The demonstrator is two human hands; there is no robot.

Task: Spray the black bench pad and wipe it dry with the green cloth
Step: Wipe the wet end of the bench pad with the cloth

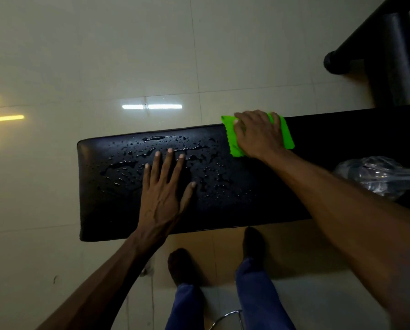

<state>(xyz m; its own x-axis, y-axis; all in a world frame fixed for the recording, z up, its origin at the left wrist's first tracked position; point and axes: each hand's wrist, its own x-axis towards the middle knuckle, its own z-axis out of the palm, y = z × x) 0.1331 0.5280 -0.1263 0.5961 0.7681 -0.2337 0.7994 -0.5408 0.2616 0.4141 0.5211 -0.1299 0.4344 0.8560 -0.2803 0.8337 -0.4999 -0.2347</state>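
Note:
The black bench pad [108, 206] runs across the middle of the view, its left half covered with water drops and small puddles. My left hand [162, 186] lies flat on the wet pad with fingers straight and spread. The green cloth [287, 134] sits at the pad's far edge, right of centre. My right hand [258, 134] presses down on the cloth, its fingertips curling over the cloth's far edge. A clear plastic bottle [375, 177] lies on the pad at the right, blurred; whether it is the sprayer I cannot tell.
Pale floor tiles [80, 55] surround the bench. A black machine frame [389, 44] stands at the upper right. My two feet and blue trouser legs [254, 287] are just in front of the pad's near edge. A chrome tube [225, 317] shows at the bottom.

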